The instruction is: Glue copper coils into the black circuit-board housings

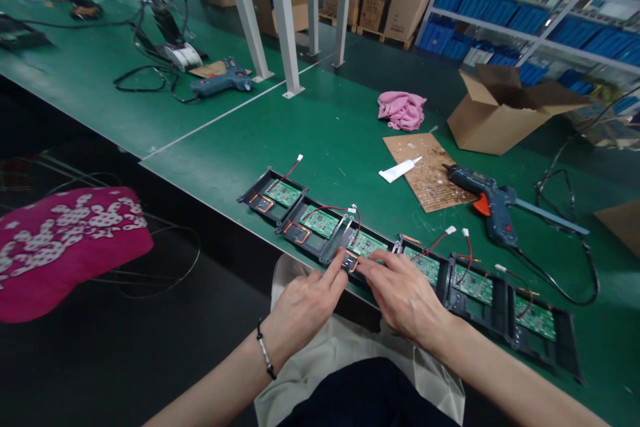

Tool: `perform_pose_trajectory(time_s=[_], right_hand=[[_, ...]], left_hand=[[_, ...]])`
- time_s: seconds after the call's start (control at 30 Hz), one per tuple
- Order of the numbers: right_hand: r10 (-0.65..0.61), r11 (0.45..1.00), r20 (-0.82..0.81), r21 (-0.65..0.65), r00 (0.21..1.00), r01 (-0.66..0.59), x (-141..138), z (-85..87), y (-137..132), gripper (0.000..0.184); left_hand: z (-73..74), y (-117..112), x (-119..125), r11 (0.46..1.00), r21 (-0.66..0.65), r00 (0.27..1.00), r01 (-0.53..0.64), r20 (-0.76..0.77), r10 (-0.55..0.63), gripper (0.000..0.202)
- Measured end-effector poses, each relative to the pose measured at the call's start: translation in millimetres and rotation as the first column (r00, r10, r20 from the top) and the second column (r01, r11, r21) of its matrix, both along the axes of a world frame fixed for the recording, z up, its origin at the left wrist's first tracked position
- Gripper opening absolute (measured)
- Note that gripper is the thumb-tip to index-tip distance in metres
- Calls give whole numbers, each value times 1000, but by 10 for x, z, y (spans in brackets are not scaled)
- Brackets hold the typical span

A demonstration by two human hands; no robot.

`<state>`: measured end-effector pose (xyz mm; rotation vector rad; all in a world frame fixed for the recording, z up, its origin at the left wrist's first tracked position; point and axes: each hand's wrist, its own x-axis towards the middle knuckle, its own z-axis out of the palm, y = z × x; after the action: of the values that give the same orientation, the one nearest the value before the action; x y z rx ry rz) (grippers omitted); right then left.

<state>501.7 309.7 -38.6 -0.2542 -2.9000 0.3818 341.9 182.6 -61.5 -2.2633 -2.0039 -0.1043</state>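
Note:
Black plastic housings stand in a slanting row along the table's near edge, each with a green circuit board. At the third housing from the left [333, 245], my left hand [306, 303] has its fingertips at the left side of a small copper coil [350, 263]. My right hand [406, 290], thumb and fingers drawn together, touches the coil's right side. Above it lies that housing's circuit board [369, 244] with a red lead. Coils also lie in the first housing [261, 203] and the second housing [297, 233]. My fingers partly hide the third housing's lower end.
Right of the row, a glue gun [493, 203] with its cable lies by a stained board [434, 173]. A white tube [400, 169], a pink cloth [401, 111] and an open carton [500, 113] are farther back. Another glue gun [223, 80] lies left; a pink stool cover [75, 247] is below.

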Motion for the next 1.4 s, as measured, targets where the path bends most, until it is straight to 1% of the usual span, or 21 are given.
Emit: perform_pose_trajectory(time_s=[0.07,0.17,0.27,0.4,0.53,0.6,0.7,0.77,0.8,0.83,0.87,0.9,0.93,1.0,1.1,1.2,1.3,1.4], right_hand=[[50,998,42,41,998,-52,23,-1,3,34],[84,993,90,79,992,-92,31,-17,11,38],[88,990,109,104,990,-100,47,-43,23,42],[97,989,119,104,988,-110,72,-69,47,44],[105,987,104,111,989,-116,61,-89,39,46],[106,987,85,114,991,-115,51,-82,18,46],[65,994,12,86,998,-65,64,-11,34,42],[-38,997,-57,58,998,41,98,88,131,38],[-128,990,-59,53,990,131,120,147,212,36],[-232,971,-27,59,972,233,142,208,312,35],[-337,939,22,75,941,335,161,265,426,33],[-435,899,109,108,894,424,174,313,546,32],[-493,869,181,137,851,475,177,350,666,29],[-546,837,301,173,781,519,150,382,877,25],[-550,826,462,174,696,537,37,365,1067,23],[-520,816,600,139,608,561,-96,354,1140,28],[-466,803,694,72,549,591,-184,386,1180,27],[-384,784,758,-34,527,620,-220,423,1220,23]], left_hand=[[1,5,0,1000,10,1000,-1,-6,1,24],[7,15,5,1000,24,1000,-4,-17,4,24],[20,26,23,1000,28,1000,-10,-24,10,25],[40,42,60,999,35,998,-26,-58,28,25],[63,58,79,999,6,997,-34,-73,35,22],[71,61,74,999,-10,997,-35,-64,35,24],[56,40,54,998,-21,998,-56,-31,55,30],[23,5,40,998,-3,998,-60,6,60,33],[5,-15,36,998,16,998,-57,27,57,33],[-11,-32,37,998,43,998,-53,47,51,32],[-21,-42,42,996,75,997,-48,67,43,31],[-21,-42,52,993,112,996,-42,87,33,29],[-11,-31,68,989,147,994,-35,106,20,29],[43,31,117,978,207,990,-24,144,-6,27],[165,185,224,969,245,982,-26,188,-21,24],[256,325,352,970,242,980,-4,195,-44,22],[284,404,465,971,228,979,69,171,-110,20],[272,448,531,970,215,979,111,147,-144,20]])
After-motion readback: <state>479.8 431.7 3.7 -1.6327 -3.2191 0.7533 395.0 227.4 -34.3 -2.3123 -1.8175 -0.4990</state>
